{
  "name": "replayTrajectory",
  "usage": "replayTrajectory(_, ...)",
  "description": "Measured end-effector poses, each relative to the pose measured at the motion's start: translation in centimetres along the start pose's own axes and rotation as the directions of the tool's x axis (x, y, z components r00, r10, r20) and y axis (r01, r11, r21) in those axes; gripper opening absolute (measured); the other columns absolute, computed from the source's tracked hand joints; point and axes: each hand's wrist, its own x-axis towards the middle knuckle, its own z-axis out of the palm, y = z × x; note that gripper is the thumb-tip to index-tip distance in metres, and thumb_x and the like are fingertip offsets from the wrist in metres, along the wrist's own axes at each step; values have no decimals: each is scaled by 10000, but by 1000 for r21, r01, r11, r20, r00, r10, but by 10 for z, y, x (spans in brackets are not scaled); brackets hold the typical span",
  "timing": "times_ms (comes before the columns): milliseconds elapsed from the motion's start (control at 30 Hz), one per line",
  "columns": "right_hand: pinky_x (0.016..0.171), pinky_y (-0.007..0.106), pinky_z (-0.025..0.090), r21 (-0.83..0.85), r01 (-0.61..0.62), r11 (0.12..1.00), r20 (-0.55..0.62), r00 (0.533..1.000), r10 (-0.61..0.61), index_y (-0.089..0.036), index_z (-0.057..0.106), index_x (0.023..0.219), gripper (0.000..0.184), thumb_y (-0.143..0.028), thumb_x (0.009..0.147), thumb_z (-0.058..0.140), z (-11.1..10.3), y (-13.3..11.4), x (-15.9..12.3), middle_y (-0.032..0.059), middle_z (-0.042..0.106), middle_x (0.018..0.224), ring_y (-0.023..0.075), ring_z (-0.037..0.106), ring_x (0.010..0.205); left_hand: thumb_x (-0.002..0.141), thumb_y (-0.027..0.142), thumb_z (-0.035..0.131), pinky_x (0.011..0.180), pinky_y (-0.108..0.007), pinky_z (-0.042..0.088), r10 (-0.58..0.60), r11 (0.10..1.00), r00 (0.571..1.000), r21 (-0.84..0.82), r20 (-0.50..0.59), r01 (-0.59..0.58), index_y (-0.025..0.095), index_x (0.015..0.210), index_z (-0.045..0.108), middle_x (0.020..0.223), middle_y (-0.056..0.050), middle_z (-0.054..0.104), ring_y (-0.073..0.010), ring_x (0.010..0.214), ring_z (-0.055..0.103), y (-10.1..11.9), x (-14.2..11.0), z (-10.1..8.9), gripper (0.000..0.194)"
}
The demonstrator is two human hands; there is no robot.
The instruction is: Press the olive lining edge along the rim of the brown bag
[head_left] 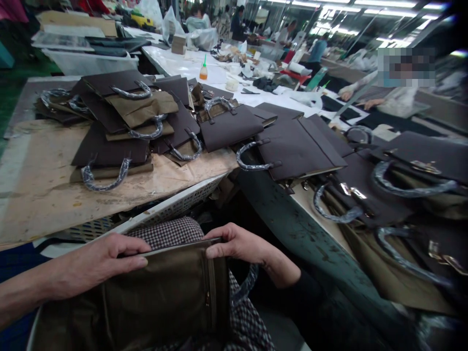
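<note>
On my lap lies a handbag turned to show its olive-brown lining (157,297) with a zip pocket. My left hand (98,261) pinches its top edge on the left, thumb over the rim. My right hand (241,243) grips the same edge at the right corner, fingers curled over it. A plastic-wrapped handle (243,285) hangs below my right wrist. Checked fabric (171,231) shows under the bag.
Piles of dark brown handbags with wrapped handles lie on the paper-covered table (44,190) at left (124,117) and along the right (296,146). A white perforated crate (175,204) sits before my knees. Another person's hands (365,100) rest at far right. An orange glue bottle (203,70) stands behind.
</note>
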Motion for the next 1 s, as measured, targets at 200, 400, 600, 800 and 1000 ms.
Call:
replayTrajectory(200, 873, 304, 506, 228, -40, 973, -38, 998, 50, -138, 749, 1047, 429, -437, 742, 798, 5, 17, 4, 54, 738, 986, 155, 673, 833, 912, 479, 590, 837, -273, 556, -40, 976, 992, -208, 123, 65, 335, 1208, 681, 1101, 13, 746, -261, 1018, 690, -10, 2, -1, 341)
replayTrajectory(400, 972, 362, 492, -87, 251, 964, -239, 934, -265, -191, 641, 1197, 417, -369, 832, 736, 20, 14, -2, 76, 661, 1197, 202, 625, 1083, 931, 479, 565, 867, -290, 547, -27, 979, 995, -197, 92, 45, 338, 1227, 668, 1074, 38, 737, -275, 1030, 678, -18, 3, 0, 343)
replayTrajectory(600, 973, 408, 475, -867, 247, 433, -185, 648, -739, -222, 668, 1041, 154, -275, 896, 665, 44, 30, -11, 85, 587, 1232, 231, 528, 1152, 935, 471, 564, 823, -297, 547, -43, 966, 995, -251, 94, 66, 298, 1213, 673, 1040, 12, 750, -259, 980, 683, -15, 1, 3, 346)
replayTrajectory(800, 865, 340, 530, -897, 156, 413, -229, 636, -737, -205, 654, 1025, 135, -275, 911, 642, 53, 41, -8, 94, 591, 1168, 227, 524, 1105, 934, 472, 567, 806, -293, 543, -77, 959, 992, -263, 104, 103, 284, 1207, 674, 1035, 10, 757, -254, 961, 691, -8, 1, 5, 349)
replayTrajectory(1000, 860, 343, 520, -865, 212, 456, -225, 648, -728, -194, 636, 1005, 117, -267, 913, 638, 51, 44, -7, 90, 601, 1175, 207, 539, 1029, 933, 441, 574, 826, -313, 545, -85, 960, 993, -261, 80, 103, 274, 1189, 688, 1019, 13, 762, -267, 964, 692, 2, -2, 7, 326)
